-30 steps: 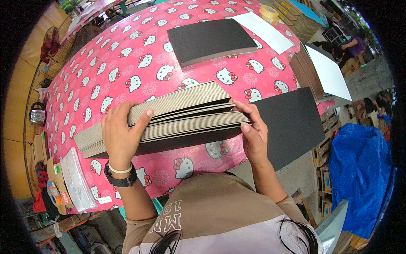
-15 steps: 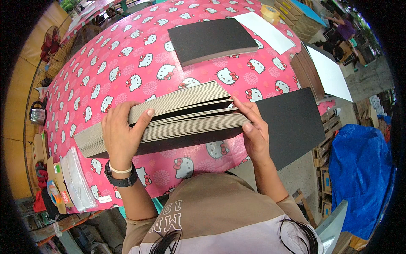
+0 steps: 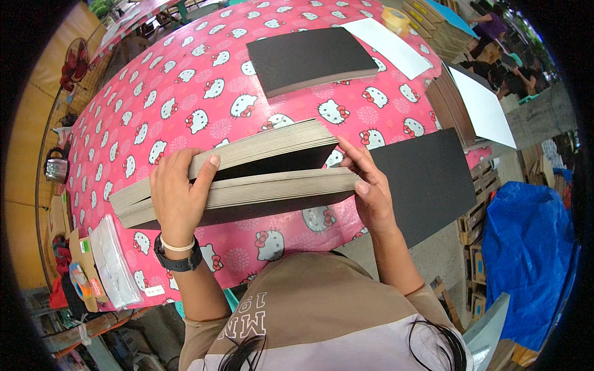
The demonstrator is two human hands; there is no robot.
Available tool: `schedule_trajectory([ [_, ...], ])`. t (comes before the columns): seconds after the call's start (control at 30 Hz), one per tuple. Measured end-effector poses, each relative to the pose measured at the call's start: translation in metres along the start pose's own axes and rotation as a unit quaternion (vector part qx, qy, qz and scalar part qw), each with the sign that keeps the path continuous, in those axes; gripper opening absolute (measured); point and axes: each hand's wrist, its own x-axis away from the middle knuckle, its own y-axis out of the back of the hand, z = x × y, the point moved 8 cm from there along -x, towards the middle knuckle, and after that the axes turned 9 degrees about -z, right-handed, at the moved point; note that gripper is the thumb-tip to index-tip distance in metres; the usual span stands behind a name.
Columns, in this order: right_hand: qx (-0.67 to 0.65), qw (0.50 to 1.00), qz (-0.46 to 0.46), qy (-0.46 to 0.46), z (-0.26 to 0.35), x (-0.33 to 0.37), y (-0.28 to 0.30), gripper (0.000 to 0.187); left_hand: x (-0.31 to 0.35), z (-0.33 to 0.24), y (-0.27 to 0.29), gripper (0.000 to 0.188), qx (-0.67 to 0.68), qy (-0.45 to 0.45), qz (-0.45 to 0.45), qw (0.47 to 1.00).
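In front of me I hold a thick stack of boards (image 3: 278, 183), black on their faces and grey-beige along the cut edges, tilted on edge above the pink table. One wide gap splits it into a far and a near bundle, and a black face shows inside. My left hand (image 3: 179, 185) grips the stack's left part, its thumb lying across the near bundle's edge. At the right end my right hand (image 3: 370, 188) pinches the near bundle, thumb on the near side and fingers at the gap. A black sheet (image 3: 427, 191) lies right of that hand.
A pink cartoon-cat cloth covers the table (image 3: 185, 93). Farther off lie a black board stack (image 3: 309, 59), white sheets (image 3: 387, 46) and a tape roll (image 3: 396, 18). Clear plastic packs (image 3: 114, 263) lie at the left edge. A blue tarp (image 3: 529, 266) hangs at right; people sit beyond.
Several narrow gaps in the stack have become one wide opening between two bundles. My right fingers have shifted slightly; my left hand keeps its grip.
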Motion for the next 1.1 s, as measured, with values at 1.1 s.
schedule_trajectory([
  [1.1, -0.17, 0.98, 0.03, -0.097, -0.005, -0.015, -0.006, 0.059, 0.005, 0.006, -0.007, 0.049, 0.005, 0.014, 0.067, 0.998],
])
